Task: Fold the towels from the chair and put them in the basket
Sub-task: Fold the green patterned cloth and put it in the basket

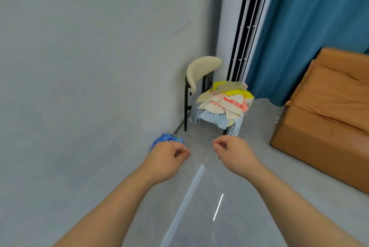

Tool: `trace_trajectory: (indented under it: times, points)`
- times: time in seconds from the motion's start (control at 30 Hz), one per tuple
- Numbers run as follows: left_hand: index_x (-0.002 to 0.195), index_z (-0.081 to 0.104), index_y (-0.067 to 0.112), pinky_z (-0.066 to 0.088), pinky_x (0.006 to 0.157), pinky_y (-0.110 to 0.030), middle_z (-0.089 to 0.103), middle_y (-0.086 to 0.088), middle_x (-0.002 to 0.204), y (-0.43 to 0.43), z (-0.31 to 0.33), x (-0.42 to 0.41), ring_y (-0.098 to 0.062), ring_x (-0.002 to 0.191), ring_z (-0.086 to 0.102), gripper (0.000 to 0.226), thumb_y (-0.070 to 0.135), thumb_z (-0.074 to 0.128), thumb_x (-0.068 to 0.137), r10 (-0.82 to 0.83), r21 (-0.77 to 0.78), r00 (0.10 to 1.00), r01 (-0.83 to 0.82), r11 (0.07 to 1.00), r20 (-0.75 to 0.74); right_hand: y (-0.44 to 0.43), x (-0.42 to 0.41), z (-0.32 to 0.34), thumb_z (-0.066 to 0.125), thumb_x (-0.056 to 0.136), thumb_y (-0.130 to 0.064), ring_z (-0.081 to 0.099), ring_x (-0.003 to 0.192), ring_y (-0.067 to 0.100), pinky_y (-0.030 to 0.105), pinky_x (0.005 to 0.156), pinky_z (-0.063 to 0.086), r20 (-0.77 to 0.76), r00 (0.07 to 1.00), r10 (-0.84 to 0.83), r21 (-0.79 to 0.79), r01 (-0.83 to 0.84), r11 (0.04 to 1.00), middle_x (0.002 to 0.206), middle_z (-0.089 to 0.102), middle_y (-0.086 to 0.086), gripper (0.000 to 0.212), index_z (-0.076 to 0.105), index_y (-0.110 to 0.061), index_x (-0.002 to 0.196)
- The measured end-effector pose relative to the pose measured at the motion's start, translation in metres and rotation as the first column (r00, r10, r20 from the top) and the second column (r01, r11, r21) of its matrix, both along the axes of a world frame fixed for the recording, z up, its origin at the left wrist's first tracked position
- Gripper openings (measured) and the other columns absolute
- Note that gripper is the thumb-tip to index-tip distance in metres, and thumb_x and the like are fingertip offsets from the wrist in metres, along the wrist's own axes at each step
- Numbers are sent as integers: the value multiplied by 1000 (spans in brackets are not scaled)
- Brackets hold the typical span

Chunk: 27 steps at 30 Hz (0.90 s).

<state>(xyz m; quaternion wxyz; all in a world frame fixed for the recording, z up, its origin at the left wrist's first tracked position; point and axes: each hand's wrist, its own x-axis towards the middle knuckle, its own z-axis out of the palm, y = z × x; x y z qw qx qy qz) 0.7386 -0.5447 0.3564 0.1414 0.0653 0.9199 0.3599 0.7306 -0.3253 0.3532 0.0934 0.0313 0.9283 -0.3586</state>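
My left hand [166,160] and right hand [236,154] reach forward, fingers loosely curled, holding nothing. The towels [223,103] lie heaped on the cream-backed chair [202,69] in the corner, well apart from both.

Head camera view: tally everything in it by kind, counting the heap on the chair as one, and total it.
Cream-backed black-legged chair: 1
Heap of mixed-colour cloth towels: 1
Orange upholstered sofa: 1
Blue fabric curtain: 1
White upright unit with black slats: 1
Blue plastic packet on the floor: 1
Bare hands: 2 (left hand, right hand)
Total: 8
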Motion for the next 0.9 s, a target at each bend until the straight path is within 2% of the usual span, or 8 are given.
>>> trace_trajectory:
  times: [0.13,0.23,0.4,0.57,0.63,0.73,0.83,0.9]
  points:
    - [88,72,36,47,69,-12,69,20,77,95,5,-70,4,75,64,18,23,61,94,-12,50,1000,11,999,25,100,-53,4,53,100,-27,61,84,10,23,72,45,21,998,-61,16,60,998,78,60,-20,22,72,-25,111]
    - [87,71,37,47,68,-14,68,20,75,154,0,-129,2,75,64,17,26,62,95,-27,43,999,26,999,22,156,-104,-1,52,100,-28,61,81,7,24,67,46,16,997,-75,43,74,996,89,68,-12,22,73,-25,107]
    - [94,74,30,44,66,-10,66,21,76,229,-24,-246,1,80,63,16,24,59,97,-66,33,998,65,997,25,227,-210,-14,51,101,-27,63,88,14,28,72,48,31,997,-68,106,64,992,101,72,-4,23,73,-22,105]
    - [88,73,29,41,61,-10,71,14,83,296,-65,-402,-2,77,66,17,21,60,96,-16,87,998,11,996,57,291,-352,-27,50,100,-25,65,92,18,34,83,54,63,995,-72,180,60,982,102,73,-1,25,74,-19,104]
    - [88,71,28,42,63,-11,70,14,85,320,-71,-461,-4,79,65,16,20,60,96,-44,65,996,39,997,78,315,-405,-28,51,99,-24,66,92,18,36,84,54,96,991,-95,180,77,981,101,74,-1,24,74,-18,103]
    - [88,68,33,46,71,-17,70,13,93,351,-73,-537,-4,84,64,15,24,60,96,-64,46,994,60,997,90,348,-478,-29,52,97,-22,67,92,21,37,83,52,132,987,-90,211,61,976,97,75,1,23,73,-14,97]
    - [88,70,31,40,63,-13,69,13,92,373,-74,-597,-4,81,63,16,24,59,96,-46,32,994,43,999,98,377,-549,-31,53,95,-20,66,88,22,35,81,50,163,986,-47,234,7,972,94,74,5,22,73,-10,95]
    - [95,72,28,41,64,-13,66,15,90,384,-80,-631,-5,83,61,16,22,57,96,-32,17,993,30,999,117,391,-595,-38,54,95,-18,65,87,20,31,79,47,180,984,-7,259,-41,965,95,74,4,22,75,-10,97]
